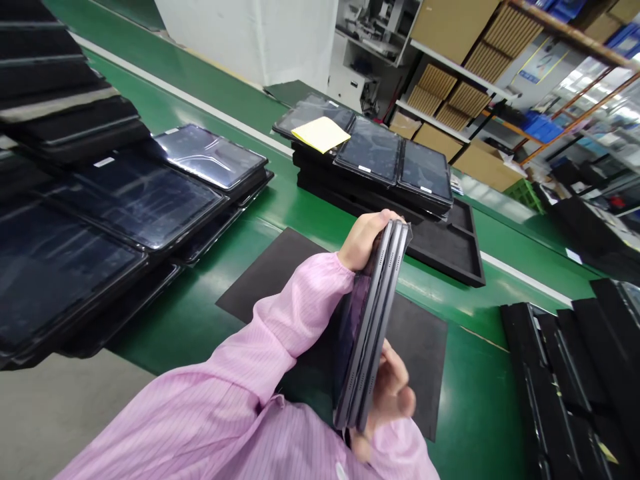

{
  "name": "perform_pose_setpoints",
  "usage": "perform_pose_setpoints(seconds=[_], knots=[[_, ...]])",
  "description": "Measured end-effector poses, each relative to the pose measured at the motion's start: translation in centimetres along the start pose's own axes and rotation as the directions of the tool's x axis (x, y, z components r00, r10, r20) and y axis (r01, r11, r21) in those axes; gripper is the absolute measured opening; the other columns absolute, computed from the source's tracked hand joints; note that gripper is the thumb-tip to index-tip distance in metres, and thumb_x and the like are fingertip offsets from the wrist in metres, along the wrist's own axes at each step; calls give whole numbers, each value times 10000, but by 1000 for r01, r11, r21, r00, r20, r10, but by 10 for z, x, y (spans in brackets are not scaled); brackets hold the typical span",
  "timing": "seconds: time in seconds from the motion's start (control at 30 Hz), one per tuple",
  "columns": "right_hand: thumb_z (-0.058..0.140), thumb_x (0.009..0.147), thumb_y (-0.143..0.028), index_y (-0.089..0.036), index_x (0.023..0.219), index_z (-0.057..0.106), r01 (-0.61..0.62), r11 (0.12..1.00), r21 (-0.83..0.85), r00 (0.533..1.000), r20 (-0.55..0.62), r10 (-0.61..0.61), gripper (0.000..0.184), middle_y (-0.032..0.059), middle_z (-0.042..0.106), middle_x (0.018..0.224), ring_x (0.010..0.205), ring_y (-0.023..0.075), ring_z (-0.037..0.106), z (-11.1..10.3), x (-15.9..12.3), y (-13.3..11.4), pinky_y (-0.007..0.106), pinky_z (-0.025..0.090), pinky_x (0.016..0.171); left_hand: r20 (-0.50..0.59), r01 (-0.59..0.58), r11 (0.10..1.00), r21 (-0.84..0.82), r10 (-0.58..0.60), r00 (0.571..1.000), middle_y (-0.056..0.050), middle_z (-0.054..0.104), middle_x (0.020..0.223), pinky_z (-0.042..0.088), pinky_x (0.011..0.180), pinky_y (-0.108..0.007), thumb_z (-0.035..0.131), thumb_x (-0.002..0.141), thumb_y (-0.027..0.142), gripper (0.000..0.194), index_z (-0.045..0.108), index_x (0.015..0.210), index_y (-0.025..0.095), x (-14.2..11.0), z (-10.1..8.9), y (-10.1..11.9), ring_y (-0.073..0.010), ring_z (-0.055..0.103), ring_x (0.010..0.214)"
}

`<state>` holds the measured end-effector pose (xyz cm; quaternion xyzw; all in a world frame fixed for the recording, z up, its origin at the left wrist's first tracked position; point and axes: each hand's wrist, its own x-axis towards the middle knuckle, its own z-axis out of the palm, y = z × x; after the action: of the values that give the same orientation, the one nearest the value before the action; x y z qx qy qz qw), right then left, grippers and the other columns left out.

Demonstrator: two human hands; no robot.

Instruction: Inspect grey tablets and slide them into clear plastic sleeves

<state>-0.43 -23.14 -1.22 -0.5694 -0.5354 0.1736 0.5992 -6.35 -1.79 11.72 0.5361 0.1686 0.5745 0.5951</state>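
I hold a dark grey tablet stack (373, 320), two thin tablets pressed together on edge, above a black foam mat (280, 267) on the green table (200, 320). My left hand (363, 239) in a pink striped sleeve grips the far top end of the tablets. Closed around their near bottom end is my right hand (393, 390), fingers curled on the right side.
Trays of dark tablets (125, 193) are stacked at the left. More tablets on black trays (395, 163) with a yellow note (320, 133) lie beyond the mat. Empty black trays (565, 380) stand at the right. Shelves with cardboard boxes (465, 93) stand behind.
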Motion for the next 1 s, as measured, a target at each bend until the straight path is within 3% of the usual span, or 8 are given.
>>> perform_pose_setpoints(seconds=[0.07,0.13,0.23,0.33,0.4,0.53,0.87,1.0], knots=[[590,812,-656,-577,1476,251,291,952,98,933,-249,-259,750,16,579,1203,1053,376,653,-10,19,-20,686,460,968,10,-11,1000,10,11,1000,18,505,528,426,566,-284,456,838,800,662,618,656,184,0,1,1,-136,502,546],[406,925,-639,-459,1413,489,447,889,99,845,-374,-383,527,41,604,1155,1024,358,642,-20,43,-42,661,463,943,26,-8,1000,24,8,1000,16,510,528,424,564,-286,452,832,793,653,613,650,186,-1,2,1,-138,500,543],[474,955,-396,-311,1273,636,331,944,7,904,-289,-315,367,75,653,1107,1063,328,661,-27,79,-71,574,518,925,48,-15,999,31,13,999,6,529,542,424,565,-289,430,838,783,644,599,649,192,-4,4,4,-143,501,543],[623,903,-306,-259,1332,601,106,994,31,992,-72,-104,432,118,629,1359,1305,341,591,-23,104,-86,560,522,1024,78,-47,998,31,45,996,-3,560,572,442,589,-298,442,844,770,628,611,674,190,-9,6,10,-152,529,561],[667,893,-329,-267,1420,540,14,997,80,998,66,-20,546,117,553,1502,1413,338,515,-18,113,-88,560,483,1107,108,-68,997,42,64,992,-19,593,610,459,615,-310,443,851,761,617,618,687,192,-13,8,14,-170,565,600],[706,887,-391,-271,1497,460,-37,987,156,971,238,-1,669,117,536,1541,1403,329,541,-18,118,-81,534,501,1118,152,-133,986,97,118,981,-55,652,671,486,703,-348,408,885,711,583,624,697,203,-19,10,21,-223,629,718],[757,822,-552,-254,1464,489,-35,990,134,964,266,-1,757,135,591,1485,1342,332,600,-27,118,-71,507,551,1070,159,-167,966,196,137,978,-95,747,803,504,844,-399,326,901,676,581,637,710,224,-23,13,22,-268,668,809],[749,840,-502,-272,1455,484,-46,991,127,964,265,11,708,117,591,1485,1333,320,607,-30,116,-77,476,569,1036,168,-188,963,194,156,973,-91,762,821,495,864,-404,318,916,576,520,644,714,226,-24,13,23,-268,671,821]])
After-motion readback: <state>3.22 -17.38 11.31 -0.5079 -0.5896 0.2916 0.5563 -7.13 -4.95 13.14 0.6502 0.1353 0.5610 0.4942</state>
